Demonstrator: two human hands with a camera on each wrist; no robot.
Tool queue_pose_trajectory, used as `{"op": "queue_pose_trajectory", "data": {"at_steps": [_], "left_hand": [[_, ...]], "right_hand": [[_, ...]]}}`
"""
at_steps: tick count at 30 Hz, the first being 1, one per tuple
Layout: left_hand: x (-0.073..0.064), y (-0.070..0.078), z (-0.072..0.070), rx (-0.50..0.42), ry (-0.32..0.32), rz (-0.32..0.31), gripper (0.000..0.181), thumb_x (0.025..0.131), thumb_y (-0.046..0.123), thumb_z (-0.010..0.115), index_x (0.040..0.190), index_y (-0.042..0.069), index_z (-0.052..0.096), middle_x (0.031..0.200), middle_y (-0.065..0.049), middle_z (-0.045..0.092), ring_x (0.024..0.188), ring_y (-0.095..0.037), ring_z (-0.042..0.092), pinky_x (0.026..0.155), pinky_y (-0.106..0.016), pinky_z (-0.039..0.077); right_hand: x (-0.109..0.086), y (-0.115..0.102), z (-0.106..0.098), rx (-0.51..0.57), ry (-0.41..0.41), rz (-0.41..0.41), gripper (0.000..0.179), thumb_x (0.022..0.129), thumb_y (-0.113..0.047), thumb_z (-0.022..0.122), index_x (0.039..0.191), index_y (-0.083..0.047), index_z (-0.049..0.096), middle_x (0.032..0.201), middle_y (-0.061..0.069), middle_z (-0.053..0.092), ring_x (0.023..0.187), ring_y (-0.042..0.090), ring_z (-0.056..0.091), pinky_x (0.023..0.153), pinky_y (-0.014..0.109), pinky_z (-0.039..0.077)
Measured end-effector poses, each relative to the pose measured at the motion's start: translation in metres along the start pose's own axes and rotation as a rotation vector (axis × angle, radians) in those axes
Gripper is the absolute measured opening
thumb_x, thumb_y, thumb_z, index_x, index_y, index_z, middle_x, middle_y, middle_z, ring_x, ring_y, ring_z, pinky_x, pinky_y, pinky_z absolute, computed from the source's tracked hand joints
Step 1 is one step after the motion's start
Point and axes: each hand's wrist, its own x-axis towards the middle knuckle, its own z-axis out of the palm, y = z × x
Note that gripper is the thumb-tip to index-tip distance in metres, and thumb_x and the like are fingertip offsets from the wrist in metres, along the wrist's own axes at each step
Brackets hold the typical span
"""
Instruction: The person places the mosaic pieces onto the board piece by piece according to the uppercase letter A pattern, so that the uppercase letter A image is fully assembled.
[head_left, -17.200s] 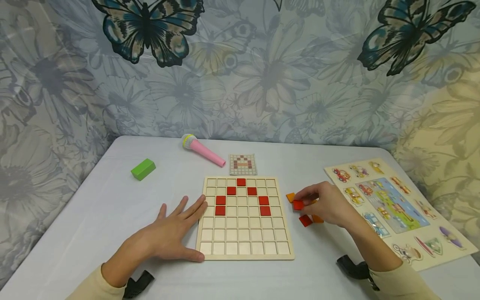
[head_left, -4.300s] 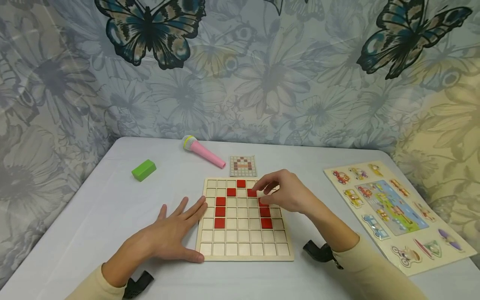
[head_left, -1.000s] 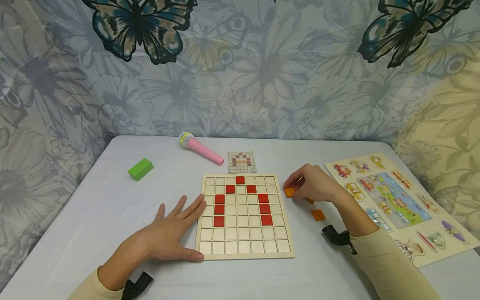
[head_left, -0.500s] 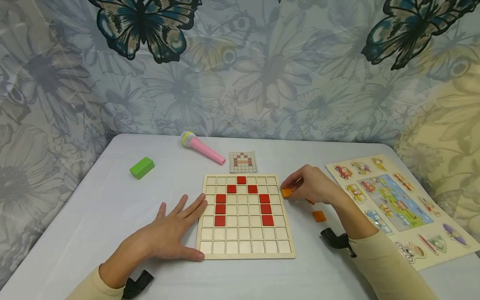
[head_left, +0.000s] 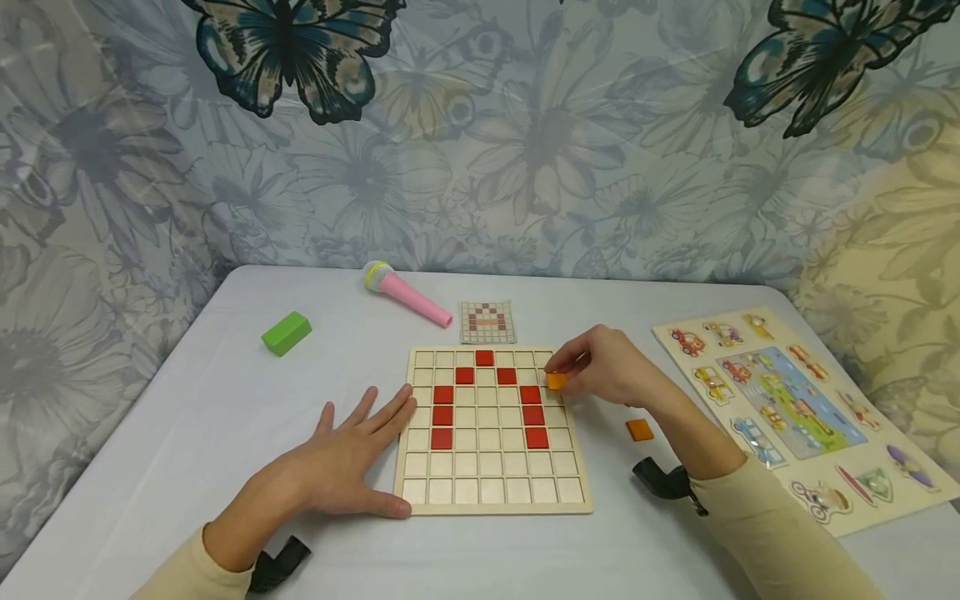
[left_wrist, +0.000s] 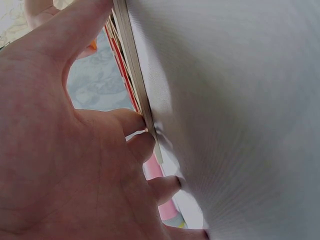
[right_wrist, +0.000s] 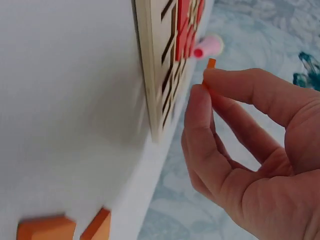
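Observation:
My right hand [head_left: 618, 367] pinches an orange square tile [head_left: 557, 381] between thumb and fingertips, over the right edge of the wooden grid board [head_left: 491, 509]. The right wrist view shows that tile [right_wrist: 212, 64] edge-on, raised off the board. Several red tiles [head_left: 442, 415] sit in the board's cells, forming a peak with two straight sides. My left hand [head_left: 337, 467] lies spread, its straight fingers and thumb against the board's left edge, as the left wrist view also shows. Right of the board lies a loose orange tile [head_left: 640, 430]; the right wrist view shows another orange tile [right_wrist: 97, 226] beside it.
A small pattern card [head_left: 487, 322] lies behind the board, with a pink toy microphone [head_left: 412, 296] to its left. A green block [head_left: 287, 333] is at the back left. A picture puzzle board [head_left: 795, 417] covers the table's right side.
My right hand has carried the orange tile left, from beside the board to over its edge. Since the oldest frame, two red tiles have entered the fifth row. The left hand has stayed put.

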Motion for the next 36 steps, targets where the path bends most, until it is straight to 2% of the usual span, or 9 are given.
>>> {"op": "queue_pose_trajectory", "data": {"at_steps": [14, 23, 30, 36], "left_hand": [[0.000, 0.000, -0.001, -0.009, -0.005, -0.001, 0.126, 0.076, 0.078, 0.075, 0.169, 0.021, 0.013, 0.177, 0.009, -0.001, 0.162, -0.041, 0.003, 0.110, -0.087, 0.005], [0.000, -0.001, 0.000, -0.012, -0.004, -0.002, 0.126, 0.075, 0.078, 0.075, 0.169, 0.021, 0.014, 0.177, 0.010, -0.001, 0.162, -0.041, 0.003, 0.110, -0.087, 0.005], [0.001, -0.001, 0.000, -0.006, -0.004, -0.004, 0.126, 0.075, 0.078, 0.076, 0.169, 0.021, 0.015, 0.177, 0.009, -0.001, 0.162, -0.041, 0.003, 0.110, -0.087, 0.005], [0.001, -0.001, 0.000, -0.002, -0.007, -0.009, 0.126, 0.075, 0.078, 0.076, 0.169, 0.021, 0.015, 0.177, 0.009, -0.001, 0.162, -0.041, 0.004, 0.110, -0.087, 0.006]], "right_hand": [[0.009, -0.026, 0.017, 0.033, -0.012, -0.044, 0.024, 0.076, 0.001, 0.083, 0.096, -0.012, 0.082, 0.089, 0.003, 0.075, 0.080, 0.017, 0.066, 0.075, 0.033, 0.056], [0.013, -0.042, 0.027, 0.062, -0.062, -0.071, 0.024, 0.074, -0.001, 0.088, 0.095, -0.011, 0.082, 0.088, 0.002, 0.076, 0.080, 0.016, 0.067, 0.074, 0.031, 0.058], [0.016, -0.052, 0.036, 0.097, -0.106, -0.055, 0.025, 0.074, 0.002, 0.089, 0.094, -0.011, 0.083, 0.087, 0.000, 0.077, 0.080, 0.015, 0.067, 0.074, 0.030, 0.058], [0.021, -0.058, 0.045, 0.056, -0.119, -0.045, 0.023, 0.074, -0.002, 0.091, 0.092, -0.014, 0.083, 0.086, -0.003, 0.076, 0.081, 0.015, 0.066, 0.075, 0.028, 0.057]]}}
